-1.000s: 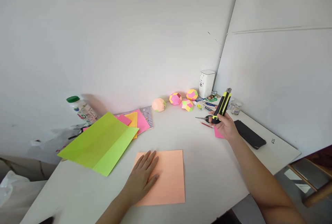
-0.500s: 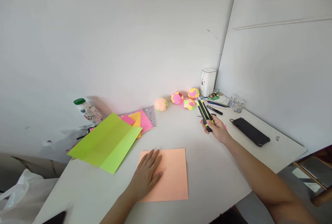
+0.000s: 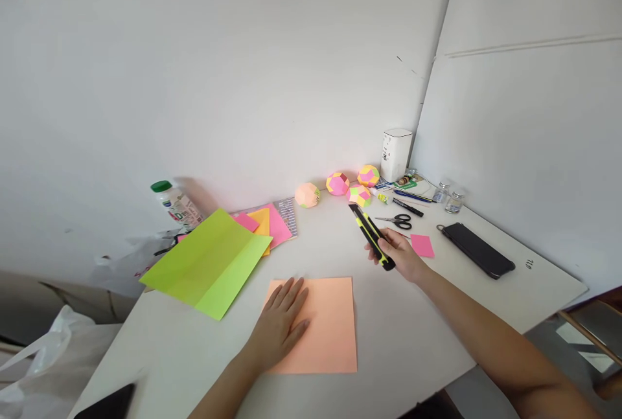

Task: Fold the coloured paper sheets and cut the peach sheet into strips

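My left hand (image 3: pixel 280 327) lies flat on a peach sheet of paper (image 3: pixel 330 328), fingers stretched out over its left part. In my right hand (image 3: pixel 396 254) is a black and yellow-green utility knife (image 3: pixel 368 231), held above the table and tilted, its tip towards the far left. The fingers are wrapped round its lower body. Past that hand lie a pair of scissors (image 3: pixel 399 220) and a small pink square of paper (image 3: pixel 422 245).
A large green sheet (image 3: pixel 214 263) overlaps orange and pink papers (image 3: pixel 278 226) at the left. Several paper balls (image 3: pixel 337 183) line the wall. A black pouch (image 3: pixel 476 247) and glass jars (image 3: pixel 455 201) are at the right, a white bottle (image 3: pixel 179 204) at the left.
My right hand has brought the utility knife nearer and slightly left, uncovering the scissors and pink square. My left hand stays on the peach sheet. The view has shifted slightly.
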`<state>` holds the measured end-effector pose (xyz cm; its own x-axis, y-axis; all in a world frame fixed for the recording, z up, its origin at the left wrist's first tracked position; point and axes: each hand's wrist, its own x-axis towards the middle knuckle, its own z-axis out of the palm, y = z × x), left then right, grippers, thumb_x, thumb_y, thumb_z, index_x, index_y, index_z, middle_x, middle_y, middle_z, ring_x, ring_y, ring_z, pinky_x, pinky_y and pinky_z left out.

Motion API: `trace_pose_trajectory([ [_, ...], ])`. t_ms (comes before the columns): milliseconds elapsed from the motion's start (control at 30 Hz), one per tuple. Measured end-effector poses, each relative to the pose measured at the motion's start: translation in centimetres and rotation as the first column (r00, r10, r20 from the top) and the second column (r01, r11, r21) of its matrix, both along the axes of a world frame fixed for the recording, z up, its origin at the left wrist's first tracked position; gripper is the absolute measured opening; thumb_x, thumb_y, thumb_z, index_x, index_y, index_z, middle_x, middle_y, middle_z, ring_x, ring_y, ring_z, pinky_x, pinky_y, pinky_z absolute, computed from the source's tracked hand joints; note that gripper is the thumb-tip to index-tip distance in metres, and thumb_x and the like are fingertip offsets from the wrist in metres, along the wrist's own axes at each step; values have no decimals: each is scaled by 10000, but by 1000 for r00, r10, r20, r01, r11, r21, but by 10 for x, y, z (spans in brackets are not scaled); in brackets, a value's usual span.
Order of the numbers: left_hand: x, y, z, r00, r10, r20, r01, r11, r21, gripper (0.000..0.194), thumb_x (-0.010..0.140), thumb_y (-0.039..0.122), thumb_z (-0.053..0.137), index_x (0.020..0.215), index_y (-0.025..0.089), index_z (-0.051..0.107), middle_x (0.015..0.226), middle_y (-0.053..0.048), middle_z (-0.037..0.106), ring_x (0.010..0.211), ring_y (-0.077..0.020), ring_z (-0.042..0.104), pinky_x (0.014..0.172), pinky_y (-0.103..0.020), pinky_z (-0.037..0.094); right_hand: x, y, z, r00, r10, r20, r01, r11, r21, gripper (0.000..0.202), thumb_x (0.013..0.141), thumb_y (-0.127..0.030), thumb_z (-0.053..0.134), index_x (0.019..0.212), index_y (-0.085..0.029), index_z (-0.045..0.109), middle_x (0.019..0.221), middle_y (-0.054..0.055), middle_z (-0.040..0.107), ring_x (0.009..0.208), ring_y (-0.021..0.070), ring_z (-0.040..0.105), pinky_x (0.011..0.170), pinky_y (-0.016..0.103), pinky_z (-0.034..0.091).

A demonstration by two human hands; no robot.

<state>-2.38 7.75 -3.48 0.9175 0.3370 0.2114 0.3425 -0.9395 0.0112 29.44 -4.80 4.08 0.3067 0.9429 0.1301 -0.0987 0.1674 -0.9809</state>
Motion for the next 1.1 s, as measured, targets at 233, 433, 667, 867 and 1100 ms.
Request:
trace_pose_trajectory([
  [233, -1, 0, -1, 1000, -4, 10, 4, 1000, 7, 631, 952, 428, 386, 1494, 269, 104, 1535, -46, 210, 1406, -279, 223, 1084, -474, 344, -2, 4, -9, 996, 45, -82, -51, 995, -81, 395, 749, -489, 697, 941, -192, 523, 899, 65, 673, 628, 137, 603, 593, 312, 502],
  [433, -1, 0, 0, 1000, -5, 14, 5, 1000, 10, 624, 956, 433, 376, 1494, 278, 100, 1535, -40, 215, 1405, -277, 230, 1083, -466, 345, -6, 3, -10, 996, 42, -73, -50, 992, -112, 346, 809, -511, 622, 869, -197, 491, 754, 16, 653, 538, 120, 571, 515, 281, 466],
  [667, 0, 0, 1, 1000, -2, 13, 2, 1000, -3, 628, 955, 437, 376, 1494, 284, 91, 1533, -43, 215, 1404, -280, 229, 1088, -466, 334, -4, 5, -18, 983, 156, -98, -165, 981, -100, 463, 727, -380, 731, 1112, -219, 529, 1102, 87, 622, 841, 189, 641, 746, 359, 509],
  [867, -1, 0, 2, 1000, -5, 5, 5, 1000, -6, 629, 953, 437, 382, 1494, 270, 108, 1537, -46, 203, 1408, -280, 213, 1090, -472, 332, -2, 6, -20, 992, 118, -53, -124, 981, -146, 394, 750, -373, 705, 1066, -203, 544, 1045, 76, 640, 730, 150, 612, 695, 341, 494],
  [1100, -1, 0, 3, 1000, -3, -1, 3, 1000, -12, 620, 955, 446, 374, 1493, 268, 122, 1538, -43, 201, 1409, -281, 214, 1092, -468, 329, -5, 6, -14, 998, 39, -50, -47, 985, -164, 343, 754, -456, 694, 883, -191, 520, 833, 35, 667, 576, 118, 562, 570, 300, 459],
])
